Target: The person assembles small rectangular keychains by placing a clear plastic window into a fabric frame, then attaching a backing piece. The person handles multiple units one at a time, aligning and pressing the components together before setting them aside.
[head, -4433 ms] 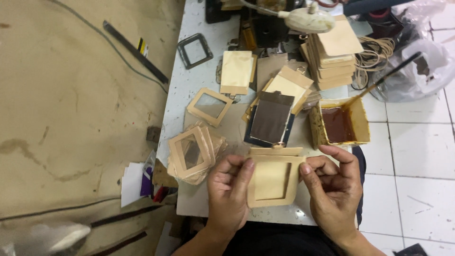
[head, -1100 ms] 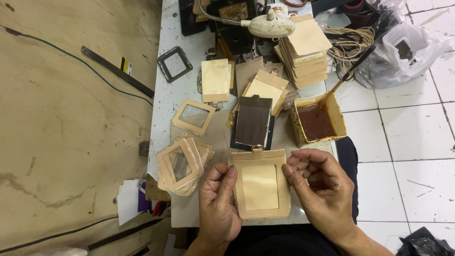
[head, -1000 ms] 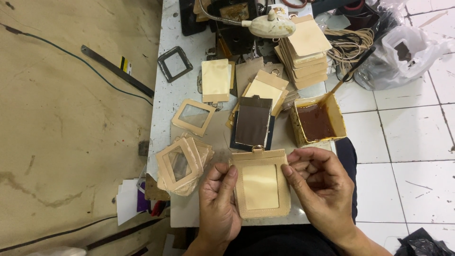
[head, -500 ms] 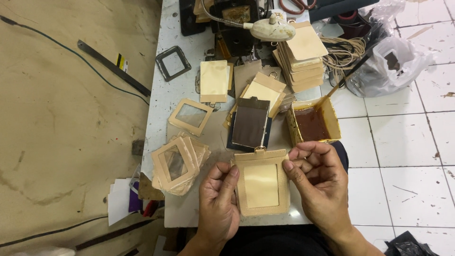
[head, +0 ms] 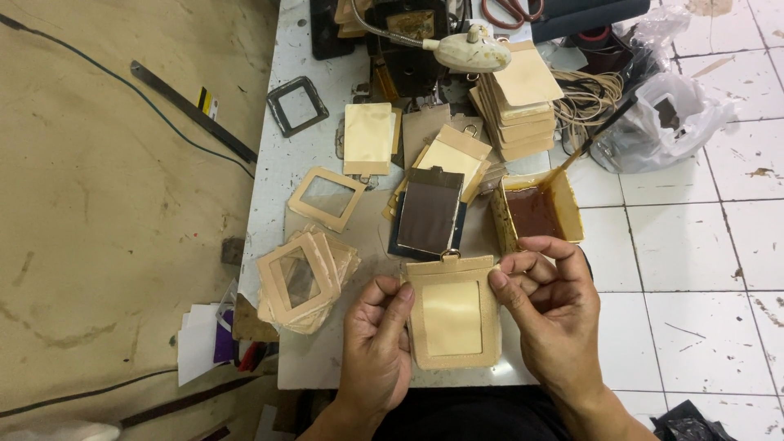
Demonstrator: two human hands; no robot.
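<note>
A tan card holder (head: 452, 314) with a clear window and a small metal ring at its top lies flat on the near part of the white table (head: 278, 175). My left hand (head: 377, 343) presses its left edge with thumb and fingers. My right hand (head: 547, 314) grips its right edge, fingers curled over the upper corner. Both hands hold the piece between them.
A pile of tan window frames (head: 300, 278) lies left of my hands, one single frame (head: 327, 198) beyond it. A dark card holder (head: 429, 211), a box of brown glue (head: 535, 211) with a brush, a stack of tan pieces (head: 514, 102), a lamp (head: 474, 51) and a metal frame (head: 297, 105) sit farther back.
The view has shifted slightly. My hands stay on the card holder's two edges, and my right fingers have slid up along its right side.
</note>
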